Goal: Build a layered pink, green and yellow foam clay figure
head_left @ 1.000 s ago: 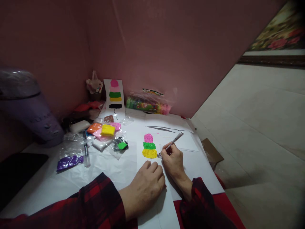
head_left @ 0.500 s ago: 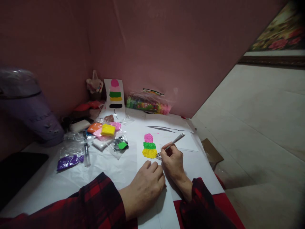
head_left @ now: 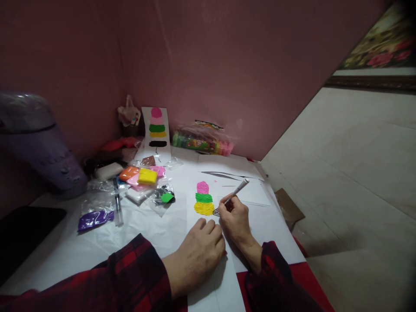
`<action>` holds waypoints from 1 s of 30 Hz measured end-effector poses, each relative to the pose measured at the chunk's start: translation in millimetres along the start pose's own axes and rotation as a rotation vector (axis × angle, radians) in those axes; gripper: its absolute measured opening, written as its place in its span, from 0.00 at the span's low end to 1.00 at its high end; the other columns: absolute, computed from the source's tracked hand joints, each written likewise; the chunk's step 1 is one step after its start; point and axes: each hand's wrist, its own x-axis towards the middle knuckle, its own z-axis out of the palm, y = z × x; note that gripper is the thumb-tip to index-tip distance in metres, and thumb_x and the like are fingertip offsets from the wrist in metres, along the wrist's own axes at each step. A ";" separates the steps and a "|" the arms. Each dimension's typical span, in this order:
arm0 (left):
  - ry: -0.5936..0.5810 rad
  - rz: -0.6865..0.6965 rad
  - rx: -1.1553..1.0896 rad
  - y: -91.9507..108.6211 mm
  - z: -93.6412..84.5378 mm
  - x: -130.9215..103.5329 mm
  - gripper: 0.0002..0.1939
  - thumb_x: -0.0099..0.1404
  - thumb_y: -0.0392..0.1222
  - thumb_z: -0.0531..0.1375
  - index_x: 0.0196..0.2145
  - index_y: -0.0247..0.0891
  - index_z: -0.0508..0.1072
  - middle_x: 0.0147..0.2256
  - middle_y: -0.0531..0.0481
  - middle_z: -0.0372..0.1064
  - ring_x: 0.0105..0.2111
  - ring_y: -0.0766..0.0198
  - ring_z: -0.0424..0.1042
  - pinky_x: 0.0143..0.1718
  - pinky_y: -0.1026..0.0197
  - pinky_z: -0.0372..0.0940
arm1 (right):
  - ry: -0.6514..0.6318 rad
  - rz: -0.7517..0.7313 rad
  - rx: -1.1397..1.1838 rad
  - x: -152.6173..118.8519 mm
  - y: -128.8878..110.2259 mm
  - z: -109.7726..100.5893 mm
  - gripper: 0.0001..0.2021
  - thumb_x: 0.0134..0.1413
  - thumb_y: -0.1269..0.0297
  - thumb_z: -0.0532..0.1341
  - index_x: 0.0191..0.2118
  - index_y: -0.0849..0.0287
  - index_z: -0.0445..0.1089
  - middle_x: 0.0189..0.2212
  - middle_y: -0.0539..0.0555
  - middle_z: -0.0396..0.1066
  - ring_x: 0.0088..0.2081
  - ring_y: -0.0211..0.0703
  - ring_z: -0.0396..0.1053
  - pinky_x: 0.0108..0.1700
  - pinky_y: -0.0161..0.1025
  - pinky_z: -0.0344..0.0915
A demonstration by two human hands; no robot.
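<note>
A fork [head_left: 241, 186] is pinched in my right hand [head_left: 236, 215], its tines at the right edge of a textured yellow clay piece [head_left: 204, 208]. Above the yellow lie a green clay band [head_left: 203, 197] and a rounded pink clay piece [head_left: 203, 187], all on white paper [head_left: 212, 277]. My left hand [head_left: 199, 255] rests on the paper just below the yellow piece, fingers curled and pressed together; whether anything is under them is hidden.
Clay packets [head_left: 147, 176] and a pen [head_left: 118, 208] lie left of the paper. A card with coloured bands [head_left: 157, 128] leans at the wall beside a bag of colourful tubes [head_left: 203, 142]. A purple bottle [head_left: 48, 147] stands at far left.
The fork's handle has tilted slightly down and left with my right hand. Its tines stay by the yellow piece's right edge. My left hand has hardly moved.
</note>
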 end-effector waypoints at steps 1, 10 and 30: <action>-0.003 -0.002 -0.001 0.0 0.1 0.0 0.03 0.64 0.35 0.57 0.31 0.35 0.68 0.32 0.47 0.66 0.34 0.58 0.63 0.34 0.54 0.56 | 0.001 0.000 -0.003 0.1 0.2 -0.1 0.02 0.49 0.68 0.56 0.29 0.58 0.66 0.19 0.47 0.67 0.20 0.38 0.63 0.24 0.34 0.61; 0.003 -0.007 -0.012 0.0 -1.7 0.1 0.04 0.64 0.35 0.57 0.31 0.35 0.68 0.32 0.47 0.67 0.34 0.58 0.63 0.34 0.54 0.57 | 0.008 0.017 -0.033 1.1 3.0 0.7 0.02 0.49 0.69 0.56 0.29 0.58 0.66 0.19 0.46 0.66 0.19 0.38 0.62 0.24 0.34 0.60; -0.022 0.004 -0.007 -0.3 -1.0 -0.5 0.04 0.65 0.36 0.56 0.33 0.35 0.69 0.33 0.47 0.67 0.34 0.57 0.64 0.33 0.54 0.58 | -0.011 -0.021 0.010 -0.8 -3.1 0.8 0.03 0.50 0.68 0.57 0.29 0.59 0.67 0.19 0.47 0.67 0.21 0.38 0.64 0.25 0.34 0.61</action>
